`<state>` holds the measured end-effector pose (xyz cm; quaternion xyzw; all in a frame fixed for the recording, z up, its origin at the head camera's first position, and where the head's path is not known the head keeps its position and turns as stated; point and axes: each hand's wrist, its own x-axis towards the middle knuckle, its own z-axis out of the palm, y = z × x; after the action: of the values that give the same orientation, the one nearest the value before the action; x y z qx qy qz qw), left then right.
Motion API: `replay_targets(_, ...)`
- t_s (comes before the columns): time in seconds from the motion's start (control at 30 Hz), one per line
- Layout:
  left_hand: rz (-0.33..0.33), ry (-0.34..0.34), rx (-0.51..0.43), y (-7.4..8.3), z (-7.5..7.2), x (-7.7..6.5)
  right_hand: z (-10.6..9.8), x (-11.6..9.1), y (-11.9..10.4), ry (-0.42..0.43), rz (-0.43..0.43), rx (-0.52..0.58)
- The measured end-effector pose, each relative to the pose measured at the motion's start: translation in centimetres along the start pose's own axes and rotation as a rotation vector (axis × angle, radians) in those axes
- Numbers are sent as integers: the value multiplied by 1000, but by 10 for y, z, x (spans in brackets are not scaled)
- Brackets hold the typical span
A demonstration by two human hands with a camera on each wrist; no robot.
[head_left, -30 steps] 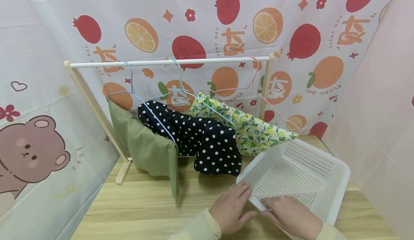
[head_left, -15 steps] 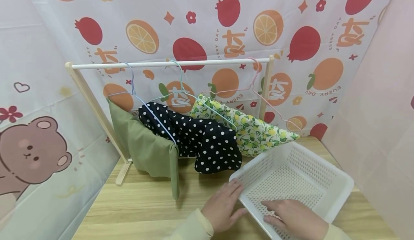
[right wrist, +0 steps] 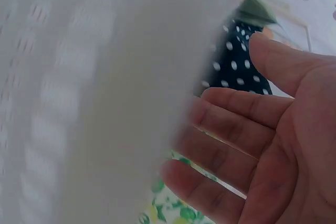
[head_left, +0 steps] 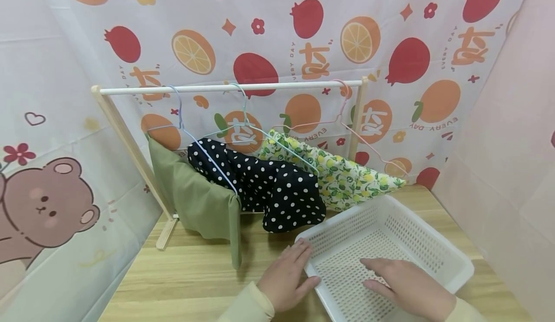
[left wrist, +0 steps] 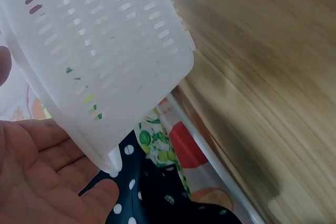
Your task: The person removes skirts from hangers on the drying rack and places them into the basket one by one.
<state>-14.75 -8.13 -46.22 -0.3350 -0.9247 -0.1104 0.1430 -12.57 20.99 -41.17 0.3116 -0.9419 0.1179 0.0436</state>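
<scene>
— White basket [head_left: 416,233] and left-hand grip [head_left: 282,278] have shifted toward the person's left since a second ago, and the right-hand grip [head_left: 407,283] has come off the rim. That's on my head feed.

— Where is the basket exactly?

— On the worktop [head_left: 182,283]: I see its left corner under the left fingertips, its inside beneath the right ones. The left fingers lie fairly straight over the rim, thumb apart, pinching nothing. The right fingers and thumb are spread; I can't tell whether they touch it.

— Which way does it point?

— Mouth upward, askew to the rack [head_left: 230,88]. One side runs from the left corner away to below the lemon-print cloth [head_left: 347,180]. Its near end is cut off, so I can't judge the long axis.

— Left wrist?

— I get the pierced side, one corner beside loose fingers.

— Right wrist?

— Blurred white wall at left; relaxed fingers reach its edge.
</scene>
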Motion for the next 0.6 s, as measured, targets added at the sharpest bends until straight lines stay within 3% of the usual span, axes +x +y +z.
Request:
replay_targets(0.13,-32,-11,-16,-5,-2,-4,-8,-2,7,41,33,-13)
replay_targets(0.43,-129,-25,-34,-17,-7,-14,-16,-7,23,187,17,-75)
replay_targets(0.6,-158,-26,-27,-27,-10,-20,-19,-8,30,212,36,-54)
